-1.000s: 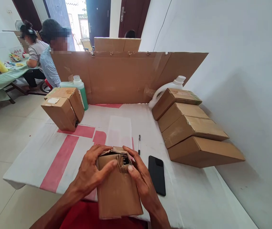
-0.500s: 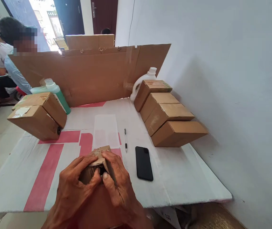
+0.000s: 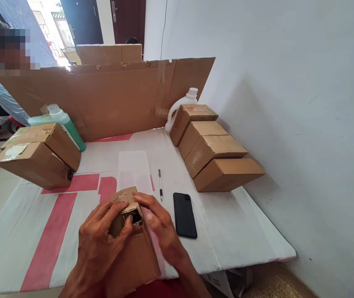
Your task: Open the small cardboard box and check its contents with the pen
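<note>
A brown cardboard box (image 3: 138, 256) with a torn, dark opening near its far end sits close to me at the table's front edge. My left hand (image 3: 105, 231) grips the flap by that opening, the thumb at the hole and the fingers on top. My right hand (image 3: 160, 227) is at the box's right side, fingertips touching the top far corner and the thumb off the opening, its fingers apart. What lies inside the box is too dark to make out. A black phone (image 3: 185, 215) lies just right of my right hand, and a pen (image 3: 160, 185) lies beyond it.
Several cardboard boxes (image 3: 217, 147) stand at the right; others (image 3: 40, 155) stand at the left before a green bottle (image 3: 73, 130). A white jug (image 3: 181, 105) is behind the right boxes. A cardboard panel (image 3: 111, 99) closes off the back. A person (image 3: 5, 99) sits beyond it, left.
My right thumb has come away from the opening and the right hand has shifted rightward, baring more of the hole and the box's side. The view has swung slightly right.
</note>
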Tool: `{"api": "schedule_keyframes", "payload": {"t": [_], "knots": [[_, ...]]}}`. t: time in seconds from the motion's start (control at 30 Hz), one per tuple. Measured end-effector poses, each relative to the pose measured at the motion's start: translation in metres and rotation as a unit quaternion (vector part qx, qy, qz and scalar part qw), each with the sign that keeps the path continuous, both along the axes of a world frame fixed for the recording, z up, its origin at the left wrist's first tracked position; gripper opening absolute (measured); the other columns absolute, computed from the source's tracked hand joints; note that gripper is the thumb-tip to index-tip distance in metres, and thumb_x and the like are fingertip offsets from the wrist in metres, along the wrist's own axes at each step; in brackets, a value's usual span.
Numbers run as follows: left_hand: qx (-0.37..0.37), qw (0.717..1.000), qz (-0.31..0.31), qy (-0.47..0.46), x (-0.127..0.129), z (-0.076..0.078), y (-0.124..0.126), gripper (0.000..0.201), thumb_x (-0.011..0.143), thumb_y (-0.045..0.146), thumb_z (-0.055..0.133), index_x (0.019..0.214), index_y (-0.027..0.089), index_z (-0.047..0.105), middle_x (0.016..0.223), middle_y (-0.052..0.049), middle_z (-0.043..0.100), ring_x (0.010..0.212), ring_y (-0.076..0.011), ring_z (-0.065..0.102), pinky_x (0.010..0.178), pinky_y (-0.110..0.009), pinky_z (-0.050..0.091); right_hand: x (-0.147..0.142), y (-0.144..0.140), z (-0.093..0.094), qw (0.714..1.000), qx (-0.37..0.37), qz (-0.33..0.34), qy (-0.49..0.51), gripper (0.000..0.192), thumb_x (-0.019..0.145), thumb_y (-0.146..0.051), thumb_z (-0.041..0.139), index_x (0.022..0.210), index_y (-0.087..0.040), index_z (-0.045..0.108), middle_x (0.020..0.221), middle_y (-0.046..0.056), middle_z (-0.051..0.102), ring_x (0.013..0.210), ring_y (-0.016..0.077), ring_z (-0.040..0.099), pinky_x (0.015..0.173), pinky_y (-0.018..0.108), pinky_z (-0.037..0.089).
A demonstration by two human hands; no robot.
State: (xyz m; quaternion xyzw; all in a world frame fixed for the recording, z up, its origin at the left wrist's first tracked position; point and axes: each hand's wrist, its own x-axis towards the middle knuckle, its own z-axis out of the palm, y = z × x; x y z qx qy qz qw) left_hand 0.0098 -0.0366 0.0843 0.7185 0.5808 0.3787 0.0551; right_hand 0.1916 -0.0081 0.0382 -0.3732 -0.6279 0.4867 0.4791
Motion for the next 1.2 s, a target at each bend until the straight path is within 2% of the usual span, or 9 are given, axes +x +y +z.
{"api": "schedule_keyframes", "payload": {"t": [0.17, 0.23, 0.37, 0.47, 0.6, 0.67, 0.77, 1.07, 1.2], "knots": [[-0.005, 1.000, 0.002, 0.006, -0.005, 0.001, 0.003, 0.020, 0.091, 0.038, 0.064, 0.110, 0.034, 0.070, 0.104, -0.001, 0.076, 0.093, -0.0267, 0.071, 0.079, -0.041, 0.058, 0.029, 0.070, -0.058, 0.940, -0.163, -0.204, -0.220, 0.030, 0.089, -0.050, 0.058, 0.098, -0.022, 0.064, 0.104, 0.015, 0.072, 0.104, 0.0324, 0.065, 0.091, 0.045, 0.049], [-0.010, 1.000, -0.005, 0.009, -0.007, 0.002, 0.004, 0.020, 0.091, 0.039, 0.064, 0.110, 0.033, 0.069, 0.105, -0.002, 0.076, 0.096, -0.0278, 0.070, 0.080, -0.043, 0.058, 0.032, 0.096, -0.079, 0.917, -0.200, -0.236, -0.252, 0.017, 0.082, -0.038, 0.068, 0.080, -0.023, 0.059, 0.093, 0.017, 0.071, 0.103, 0.0356, 0.064, 0.090, 0.047, 0.046], [-0.018, 0.999, -0.024, 0.023, -0.008, 0.004, 0.005, 0.030, 0.088, 0.047, 0.068, 0.114, 0.031, 0.067, 0.110, -0.005, 0.075, 0.099, -0.0294, 0.067, 0.082, -0.044, 0.058, 0.031, 0.120, -0.096, 0.907, -0.236, -0.247, -0.248, 0.028, 0.072, -0.028, 0.072, 0.062, -0.026, 0.046, 0.070, 0.011, 0.067, 0.094, 0.0334, 0.067, 0.078, 0.040, 0.047], [-0.045, 0.998, -0.021, 0.048, -0.008, 0.009, 0.006, 0.044, 0.083, 0.053, 0.074, 0.118, 0.027, 0.065, 0.113, -0.007, 0.073, 0.103, -0.0303, 0.065, 0.086, -0.046, 0.056, 0.032, 0.114, -0.082, 0.926, -0.233, -0.228, -0.188, 0.030, 0.076, -0.039, 0.067, 0.062, -0.026, 0.043, 0.056, 0.003, 0.058, 0.072, 0.0265, 0.067, 0.063, 0.033, 0.046], [-0.086, 0.992, -0.016, 0.091, -0.008, 0.015, 0.011, 0.065, 0.075, 0.063, 0.077, 0.122, 0.022, 0.061, 0.120, -0.010, 0.068, 0.112, -0.0330, 0.059, 0.095, -0.051, 0.052, 0.031, 0.079, -0.026, 0.959, -0.185, -0.212, -0.017, 0.026, 0.090, -0.051, 0.048, 0.086, -0.025, 0.047, 0.066, -0.004, 0.057, 0.060, 0.0174, 0.065, 0.051, 0.027, 0.046], [-0.096, 0.989, -0.016, 0.113, -0.010, 0.016, 0.016, 0.079, 0.069, 0.070, 0.079, 0.127, 0.021, 0.058, 0.126, -0.012, 0.065, 0.116, -0.0353, 0.056, 0.100, -0.055, 0.048, 0.025, 0.055, 0.006, 0.961, -0.130, -0.176, 0.171, 0.021, 0.092, -0.045, 0.057, 0.092, -0.025, 0.052, 0.073, -0.004, 0.060, 0.061, 0.0156, 0.066, 0.049, 0.025, 0.047], [-0.110, 0.984, -0.007, 0.137, -0.013, 0.016, 0.023, 0.089, 0.063, 0.077, 0.078, 0.127, 0.019, 0.058, 0.122, -0.012, 0.065, 0.114, -0.0366, 0.055, 0.101, -0.058, 0.044, 0.009, 0.028, 0.037, 0.949, -0.053, -0.136, 0.280, 0.009, 0.094, -0.033, 0.063, 0.093, -0.024, 0.063, 0.085, -0.002, 0.064, 0.067, 0.0151, 0.070, 0.049, 0.024, 0.051], [-0.130, 0.983, -0.052, 0.115, -0.014, 0.019, 0.024, 0.087, 0.063, 0.081, 0.076, 0.126, 0.024, 0.057, 0.112, -0.008, 0.064, 0.105, -0.0330, 0.055, 0.097, -0.053, 0.042, -0.014, 0.011, 0.032, 0.968, 0.021, -0.098, 0.232, 0.030, 0.104, -0.031, 0.048, 0.121, -0.025, 0.072, 0.109, 0.010, 0.075, 0.090, 0.0223, 0.074, 0.068, 0.035, 0.060], [-0.134, 0.983, -0.077, 0.099, -0.012, 0.021, 0.025, 0.083, 0.065, 0.080, 0.075, 0.125, 0.025, 0.058, 0.111, -0.008, 0.064, 0.103, -0.0320, 0.055, 0.096, -0.051, 0.041, -0.013, 0.002, 0.026, 0.975, 0.010, -0.138, 0.176, 0.015, 0.097, -0.025, 0.063, 0.109, -0.026, 0.071, 0.095, 0.003, 0.071, 0.076, 0.0151, 0.069, 0.061, 0.027, 0.054]]}}
